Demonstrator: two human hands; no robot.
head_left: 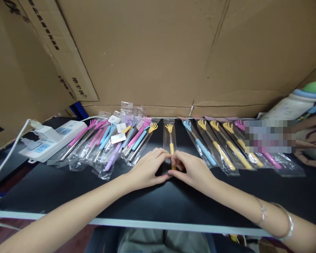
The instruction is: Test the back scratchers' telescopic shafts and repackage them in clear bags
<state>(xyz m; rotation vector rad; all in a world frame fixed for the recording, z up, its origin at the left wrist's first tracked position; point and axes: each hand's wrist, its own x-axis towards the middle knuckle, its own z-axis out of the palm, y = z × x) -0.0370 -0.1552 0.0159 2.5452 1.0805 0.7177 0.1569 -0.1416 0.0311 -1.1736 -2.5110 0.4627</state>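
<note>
A yellow back scratcher (pixel 171 149) in a clear plastic sleeve lies upright in view at the middle of the table, its claw head pointing away from me. From the left, my left hand (pixel 151 167) has its fingers curled at the sleeve's edge by the handle. My right hand (pixel 191 167) pinches the handle's lower part from the other side. The fingertips of both hands nearly meet there, and they partly hide the handle's end.
Bagged pink, blue and purple back scratchers (pixel 116 140) are heaped left; several bagged yellow ones (pixel 222 154) and a blue one (pixel 205 151) lie right. A power strip (pixel 55 140), a bottle (pixel 289 105) and another person's hand (pixel 313 140) flank them. Cardboard (pixel 158 52) stands behind.
</note>
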